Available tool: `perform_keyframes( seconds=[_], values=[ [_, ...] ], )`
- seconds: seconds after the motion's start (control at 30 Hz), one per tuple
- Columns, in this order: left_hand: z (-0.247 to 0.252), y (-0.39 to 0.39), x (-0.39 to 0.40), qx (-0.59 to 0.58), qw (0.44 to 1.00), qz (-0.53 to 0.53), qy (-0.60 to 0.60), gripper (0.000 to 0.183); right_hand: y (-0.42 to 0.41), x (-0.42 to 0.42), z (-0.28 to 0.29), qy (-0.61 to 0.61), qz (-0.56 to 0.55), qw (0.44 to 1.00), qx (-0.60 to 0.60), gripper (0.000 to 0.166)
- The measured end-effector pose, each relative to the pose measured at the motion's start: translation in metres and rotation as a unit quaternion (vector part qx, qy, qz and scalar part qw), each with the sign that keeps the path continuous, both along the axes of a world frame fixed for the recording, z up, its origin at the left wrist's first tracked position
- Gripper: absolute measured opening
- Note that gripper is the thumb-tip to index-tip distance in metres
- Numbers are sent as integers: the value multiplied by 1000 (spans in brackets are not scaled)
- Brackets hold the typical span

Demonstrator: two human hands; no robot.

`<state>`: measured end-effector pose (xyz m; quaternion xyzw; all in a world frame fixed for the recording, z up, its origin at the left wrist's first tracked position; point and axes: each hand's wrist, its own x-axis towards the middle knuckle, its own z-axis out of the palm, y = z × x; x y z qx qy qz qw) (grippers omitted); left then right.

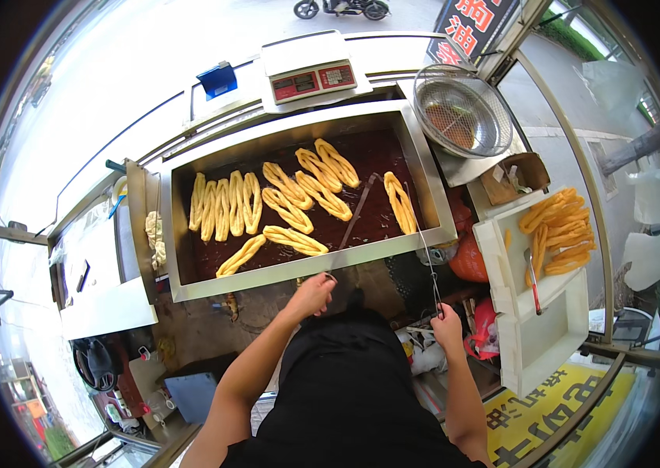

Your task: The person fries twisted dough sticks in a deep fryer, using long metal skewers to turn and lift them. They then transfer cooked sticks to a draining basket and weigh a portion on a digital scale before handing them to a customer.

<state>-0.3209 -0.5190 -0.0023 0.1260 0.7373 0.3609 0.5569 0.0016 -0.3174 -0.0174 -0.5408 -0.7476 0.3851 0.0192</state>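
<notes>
My left hand (313,293) is closed around the end of a thin metal rod (359,205), which slants over the front rim into a rectangular steel fryer (271,275) of dark oil. In my right hand (448,327) is a long metal wire tool (423,243), its far end beside a single looped dough stick (400,202) at the fryer's right. Several more pale golden dough loops (288,186) float in the middle. On the left, others (222,207) form a row. Two loops (295,240) lie along the front side, apart from my left hand.
To the right, a white plastic tray (514,275) holds fried dough sticks (558,228) and red-handled tongs (533,281). A wire strainer (461,111) rests on a metal bowl at the back right. Behind the fryer stands a scale (312,79); at left is a white work surface (96,257).
</notes>
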Motion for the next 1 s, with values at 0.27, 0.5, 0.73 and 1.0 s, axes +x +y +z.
perform_keyframes(
  seconds=[0.27, 0.5, 0.73, 1.0],
  values=[
    [-6, 6, 22, -16, 994, -104, 29, 28, 4, 1, -4, 5, 1, 1000, -16, 43],
    [-20, 13, 17, -14, 973, -151, 174, 34, 11, 5, -6, -3, 11, 999, -37, 46],
    [-27, 26, 11, -14, 998, -62, -9, 31, 10, -3, -13, 2, 29, 999, -30, 46],
    [-41, 11, -13, 113, 894, 99, -423, 33, 17, -11, -6, 8, 34, 999, -32, 43]
  ],
)
